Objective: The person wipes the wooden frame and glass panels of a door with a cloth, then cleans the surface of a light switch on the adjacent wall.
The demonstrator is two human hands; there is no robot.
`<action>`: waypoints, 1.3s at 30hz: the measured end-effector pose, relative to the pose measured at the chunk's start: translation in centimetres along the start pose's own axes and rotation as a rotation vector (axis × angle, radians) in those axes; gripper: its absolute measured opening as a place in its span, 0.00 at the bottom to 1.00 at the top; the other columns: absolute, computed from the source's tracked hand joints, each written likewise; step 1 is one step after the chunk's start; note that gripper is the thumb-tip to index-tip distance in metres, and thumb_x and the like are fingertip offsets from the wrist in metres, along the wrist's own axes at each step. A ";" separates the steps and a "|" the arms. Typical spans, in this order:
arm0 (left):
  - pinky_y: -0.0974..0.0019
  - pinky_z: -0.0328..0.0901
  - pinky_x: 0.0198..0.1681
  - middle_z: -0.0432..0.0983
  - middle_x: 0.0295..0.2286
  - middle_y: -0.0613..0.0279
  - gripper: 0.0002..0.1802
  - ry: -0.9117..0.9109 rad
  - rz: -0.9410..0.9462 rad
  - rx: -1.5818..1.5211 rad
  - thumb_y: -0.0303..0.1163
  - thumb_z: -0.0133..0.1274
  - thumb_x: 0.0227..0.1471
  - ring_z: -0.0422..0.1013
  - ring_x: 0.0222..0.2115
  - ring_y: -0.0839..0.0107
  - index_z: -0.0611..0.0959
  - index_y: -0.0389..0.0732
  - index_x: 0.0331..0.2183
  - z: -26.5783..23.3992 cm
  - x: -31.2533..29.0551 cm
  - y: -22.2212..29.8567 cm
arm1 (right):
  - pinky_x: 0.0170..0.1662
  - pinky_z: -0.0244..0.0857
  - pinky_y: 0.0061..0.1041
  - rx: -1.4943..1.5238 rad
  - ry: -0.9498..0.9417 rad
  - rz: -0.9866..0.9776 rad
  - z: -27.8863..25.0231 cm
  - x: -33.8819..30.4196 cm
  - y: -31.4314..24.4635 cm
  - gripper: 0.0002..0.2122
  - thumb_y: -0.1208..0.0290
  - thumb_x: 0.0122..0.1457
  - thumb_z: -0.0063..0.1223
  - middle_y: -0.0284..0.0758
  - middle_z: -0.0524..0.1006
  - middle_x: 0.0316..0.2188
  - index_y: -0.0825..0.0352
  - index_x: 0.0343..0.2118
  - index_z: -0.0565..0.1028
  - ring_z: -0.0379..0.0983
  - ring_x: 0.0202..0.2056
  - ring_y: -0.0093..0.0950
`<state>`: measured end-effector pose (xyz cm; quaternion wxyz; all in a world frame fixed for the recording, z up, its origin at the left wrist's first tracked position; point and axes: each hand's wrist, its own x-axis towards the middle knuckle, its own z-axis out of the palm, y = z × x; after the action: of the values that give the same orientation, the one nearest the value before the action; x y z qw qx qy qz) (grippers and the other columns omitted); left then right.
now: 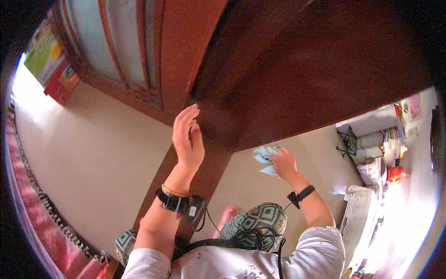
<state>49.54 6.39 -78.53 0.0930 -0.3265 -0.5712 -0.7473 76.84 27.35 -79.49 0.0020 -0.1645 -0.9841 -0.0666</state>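
At 4 o'clock from centre, gripping light-blue cloth [262,153] in right hand [285,165], closed narrowly on it, with loose folds poking out toward 9 o'clock. At 9 o'clock, holding left hand [188,139] raised, fingers together and slightly bent, near brown wooden panel [325,65] spanning 12 to 2 o'clock; cannot tell whether touching.

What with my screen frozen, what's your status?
Right hand gripping blue cloth. Left hand empty, near wooden panel, contact unclear. Possible snag: black cord at left wristband.

Beige floor [102,149] (white glare [406,228] at right)
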 end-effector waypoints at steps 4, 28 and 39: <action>0.72 0.63 0.41 0.68 0.45 0.55 0.19 -0.017 0.021 0.038 0.13 0.36 0.47 0.67 0.43 0.66 0.73 0.35 0.41 -0.1 1.3 1.5 | 0.37 0.64 0.39 0.081 0.562 -0.145 -7.1 -2.2 -1.7 0.04 0.73 0.37 0.53 0.36 0.72 0.35 0.59 0.20 0.76 0.69 0.37 0.39; 0.70 0.63 0.44 0.67 0.46 0.56 0.17 -0.132 0.042 -0.068 0.19 0.38 0.52 0.66 0.45 0.67 0.71 0.37 0.45 1.1 3.7 5.5 | 0.48 0.61 0.32 0.563 0.691 0.799 -6.8 -3.7 2.7 0.14 0.79 0.45 0.45 0.42 0.71 0.38 0.68 0.38 0.74 0.66 0.45 0.38; 0.63 0.61 0.48 0.67 0.46 0.51 0.17 -0.239 0.370 -0.105 0.17 0.39 0.49 0.65 0.45 0.58 0.73 0.35 0.42 10.4 8.1 10.8 | 0.50 0.57 0.36 0.453 1.442 0.486 -27.9 8.2 3.1 0.22 0.67 0.49 0.55 0.46 0.66 0.44 0.68 0.46 0.66 0.62 0.47 0.44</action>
<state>52.85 14.24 -63.73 0.1429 -0.5164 -0.4690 -0.7021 69.59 29.20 -51.23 0.6866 -0.2865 -0.6665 0.0475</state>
